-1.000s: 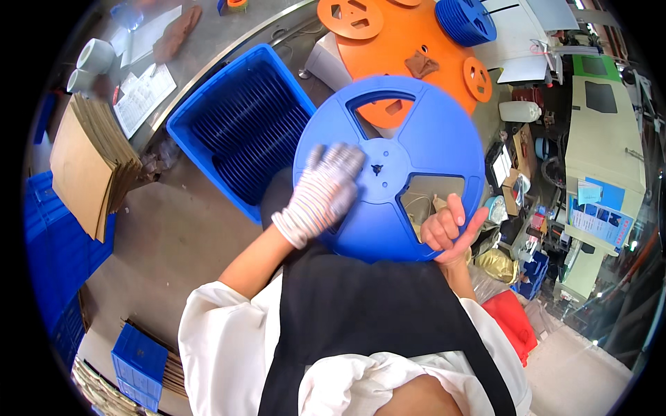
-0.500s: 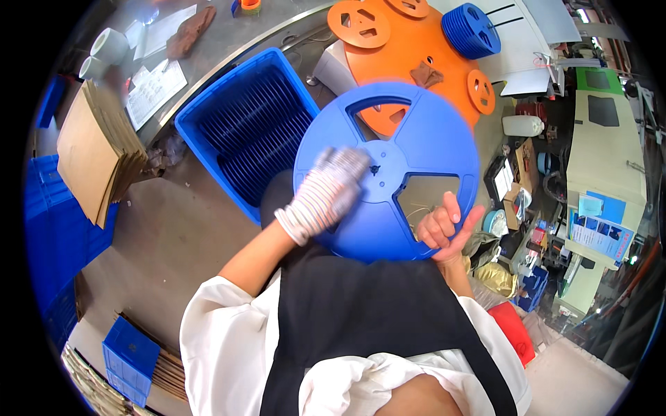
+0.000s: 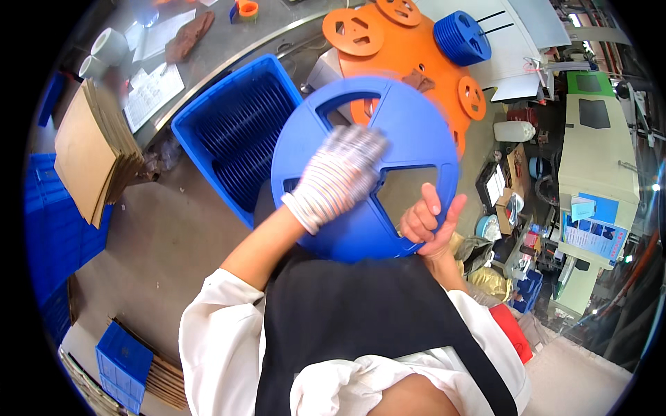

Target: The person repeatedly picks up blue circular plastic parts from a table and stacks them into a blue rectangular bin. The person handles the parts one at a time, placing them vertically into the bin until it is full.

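A large blue plastic reel (image 3: pixel 409 121) with cut-out windows is held in front of my black apron, its flat face toward me. My left hand (image 3: pixel 340 173), in a striped knit glove, lies over the middle of that face; its fingers are blurred by motion and hide the hub. Bare, my right hand (image 3: pixel 429 220) grips the rim at the lower right, fingers through a window and thumb up along the edge. Left of the reel, a blue bin (image 3: pixel 200 170) holds rows of thin dark blue discs standing on edge.
Beyond the reel is a big orange disc (image 3: pixel 395 59) carrying smaller orange reels (image 3: pixel 352 31). A stack of blue reels (image 3: pixel 459 38) stands on rods. Papers and tape rolls lie on the metal table (image 3: pixel 229 45). Cardboard sheets (image 3: pixel 87 149) stand at left; a pale green machine (image 3: pixel 600 159) is at right.
My gloved left hand has shifted slightly up across the reel's face, now over the hub. The reel and my right hand sit a little further left in view; the grip holds.
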The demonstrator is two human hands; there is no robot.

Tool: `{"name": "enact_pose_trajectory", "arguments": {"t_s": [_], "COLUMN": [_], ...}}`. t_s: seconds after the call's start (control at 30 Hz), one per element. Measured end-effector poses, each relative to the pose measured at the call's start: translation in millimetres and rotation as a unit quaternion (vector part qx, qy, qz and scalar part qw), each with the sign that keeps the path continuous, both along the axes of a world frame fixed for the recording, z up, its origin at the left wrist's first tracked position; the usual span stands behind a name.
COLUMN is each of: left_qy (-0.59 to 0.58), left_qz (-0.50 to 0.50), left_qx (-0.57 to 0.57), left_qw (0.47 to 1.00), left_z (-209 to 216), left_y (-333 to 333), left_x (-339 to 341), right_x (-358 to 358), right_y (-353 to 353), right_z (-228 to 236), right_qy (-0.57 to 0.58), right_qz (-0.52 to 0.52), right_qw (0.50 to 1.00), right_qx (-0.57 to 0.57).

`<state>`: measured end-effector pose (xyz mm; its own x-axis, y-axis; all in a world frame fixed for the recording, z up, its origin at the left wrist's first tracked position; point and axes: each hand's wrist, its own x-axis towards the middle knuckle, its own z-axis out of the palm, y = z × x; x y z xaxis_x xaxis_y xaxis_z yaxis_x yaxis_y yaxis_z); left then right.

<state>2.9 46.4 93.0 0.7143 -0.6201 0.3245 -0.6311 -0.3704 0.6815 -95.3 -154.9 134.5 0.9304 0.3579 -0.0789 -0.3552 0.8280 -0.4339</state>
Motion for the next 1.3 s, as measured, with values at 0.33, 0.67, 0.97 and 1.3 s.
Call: {"name": "enact_pose_trajectory", "arguments": {"t_s": [0.33,0.67,0.97,1.3], "left_qy": [0.048,0.574,0.579,0.559], "left_qz": [0.477,0.085,-0.15,-0.074], "left_qx": [0.043,-0.448,-0.738,-0.762], "left_qw": [0.877,0.68,0.313,0.318], "left_z": [-145.1,-5.7,-27.6,-18.4], "left_y": [147.7,17.6,101.1,111.4], "left_x": [21.2,-2.2,-25.5,-29.4], "right_x": [43.1,65.0,51.8,46.6], "right_y": [-18.9,77.8,12.9,-54.7], "right_z": [11.6,45.3,51.9,32.4], "right_qy": [0.004,-0.114,-0.054,-0.007], "right_qz": [-0.085,0.023,-0.2,-0.323], "right_qw": [0.988,0.941,0.844,0.886], "right_qx": [0.126,-0.318,-0.494,-0.331]}}
